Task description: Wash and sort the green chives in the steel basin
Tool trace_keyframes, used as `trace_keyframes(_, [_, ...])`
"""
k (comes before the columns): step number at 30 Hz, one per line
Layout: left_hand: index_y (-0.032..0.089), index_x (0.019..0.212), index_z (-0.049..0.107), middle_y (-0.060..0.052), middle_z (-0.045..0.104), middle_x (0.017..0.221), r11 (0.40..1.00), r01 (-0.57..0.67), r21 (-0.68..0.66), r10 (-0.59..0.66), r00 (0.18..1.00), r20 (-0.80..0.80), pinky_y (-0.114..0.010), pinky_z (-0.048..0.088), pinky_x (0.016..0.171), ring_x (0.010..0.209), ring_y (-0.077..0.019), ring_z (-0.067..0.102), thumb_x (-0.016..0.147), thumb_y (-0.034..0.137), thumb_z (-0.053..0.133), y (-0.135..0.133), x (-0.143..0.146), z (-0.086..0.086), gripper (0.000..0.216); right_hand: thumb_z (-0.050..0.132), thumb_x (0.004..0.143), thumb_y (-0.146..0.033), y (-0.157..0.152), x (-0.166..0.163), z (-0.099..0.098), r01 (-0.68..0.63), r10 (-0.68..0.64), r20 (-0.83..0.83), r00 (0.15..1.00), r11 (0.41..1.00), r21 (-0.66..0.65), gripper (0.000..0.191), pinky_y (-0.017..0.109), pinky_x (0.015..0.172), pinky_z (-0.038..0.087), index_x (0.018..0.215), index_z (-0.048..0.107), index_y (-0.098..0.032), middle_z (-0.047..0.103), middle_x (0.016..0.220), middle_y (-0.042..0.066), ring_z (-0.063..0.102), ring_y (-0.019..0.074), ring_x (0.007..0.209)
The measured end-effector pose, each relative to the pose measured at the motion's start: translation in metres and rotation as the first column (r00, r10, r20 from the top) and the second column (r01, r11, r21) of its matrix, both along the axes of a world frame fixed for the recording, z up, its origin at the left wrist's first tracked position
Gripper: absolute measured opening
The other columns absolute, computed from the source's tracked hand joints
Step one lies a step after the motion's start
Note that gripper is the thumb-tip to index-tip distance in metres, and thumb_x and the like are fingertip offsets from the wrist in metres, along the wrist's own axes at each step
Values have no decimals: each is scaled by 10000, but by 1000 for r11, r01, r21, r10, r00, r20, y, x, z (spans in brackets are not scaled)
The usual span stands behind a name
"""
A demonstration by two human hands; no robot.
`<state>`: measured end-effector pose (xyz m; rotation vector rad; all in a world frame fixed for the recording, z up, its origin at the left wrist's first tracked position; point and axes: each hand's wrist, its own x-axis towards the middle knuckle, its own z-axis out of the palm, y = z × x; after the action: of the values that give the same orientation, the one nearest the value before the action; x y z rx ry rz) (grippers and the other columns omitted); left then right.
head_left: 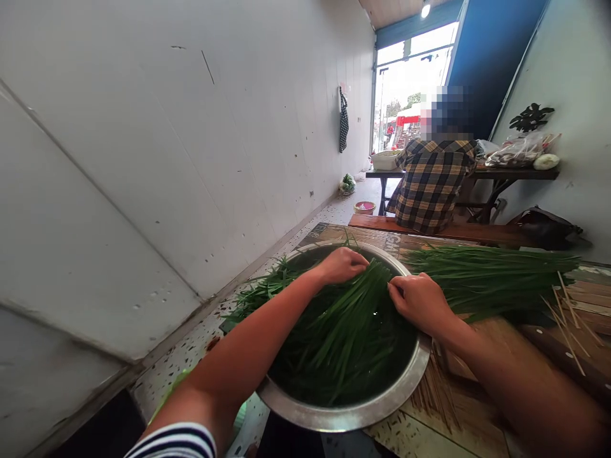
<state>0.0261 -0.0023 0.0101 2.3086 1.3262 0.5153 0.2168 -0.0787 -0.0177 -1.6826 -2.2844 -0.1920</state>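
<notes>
A large steel bowl (354, 415) sits in front of me, filled with long green chive leaves (340, 337) lying in water. My left hand (341, 264) is closed round the far end of a bunch of these leaves at the bowl's back rim. My right hand (418, 300) is closed in a pinch on the same bunch, a little to the right. A second heap of green chives (487, 275) lies on the wooden table (482, 375) to the right of the bowl.
Thin bamboo skewers (568, 318) lie at the table's right edge and more under the bowl's rim (435, 395). A white wall (143, 159) runs along the left. Ahead, a person in a plaid shirt (432, 183) sits on a bench at another table.
</notes>
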Motion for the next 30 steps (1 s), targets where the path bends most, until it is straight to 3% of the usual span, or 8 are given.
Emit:
trace_keyframes(3, [169,924,718,-45,709,898,953,-267,139,280,956,-84,-271,443,813,845,-163,608,817,336,491,8,-13,6,302,370,859,-278,1,1,-3,-7,7,-1,1000,1000,9,358,270,669,277,602,598,-179,662,625,47,577,137,608])
trace_keyframes(5, [186,908,714,-55,700,938,918,-338,205,370,919,-140,-320,421,866,895,-183,603,805,324,511,18,-20,2,266,367,862,-284,2,2,-4,-15,15,-1,1000,1000,18,365,271,671,278,602,601,-182,667,625,46,577,137,604])
trace_keyframes(10, [206,836,699,-43,694,927,931,-310,192,358,881,-309,-421,358,946,926,-205,601,747,291,582,31,-24,-16,169,370,862,-282,3,2,-4,-25,25,2,1000,999,21,361,271,678,281,631,629,-185,684,659,50,586,140,617])
trace_keyframes(15, [205,902,690,-51,688,977,935,-294,197,349,857,-379,-421,366,951,965,-219,595,743,275,576,27,-24,-17,208,377,858,-276,2,1,-1,-14,14,1,1000,1000,5,352,272,679,284,638,638,-187,685,665,46,577,139,609])
trace_keyframes(21, [164,923,712,-81,693,945,928,-288,236,355,875,-329,-258,457,799,881,-173,615,801,241,471,24,-24,-14,280,372,862,-276,1,0,0,-10,10,-4,1000,1000,5,363,271,680,281,612,617,-182,674,638,44,578,136,609])
trace_keyframes(26, [174,930,712,-60,699,901,938,-275,210,321,919,-230,-242,468,774,827,-160,616,794,310,513,24,-22,-17,277,381,861,-281,0,-1,0,-8,8,-18,1000,1000,6,350,266,687,287,650,644,-187,686,674,49,585,140,631])
trace_keyframes(30, [187,942,701,-67,685,949,924,-296,242,358,892,-276,-268,469,805,874,-180,610,753,284,581,26,-20,-23,245,375,864,-284,0,0,-1,-6,6,-14,1000,1000,-3,354,268,696,292,663,653,-192,690,687,44,585,143,635])
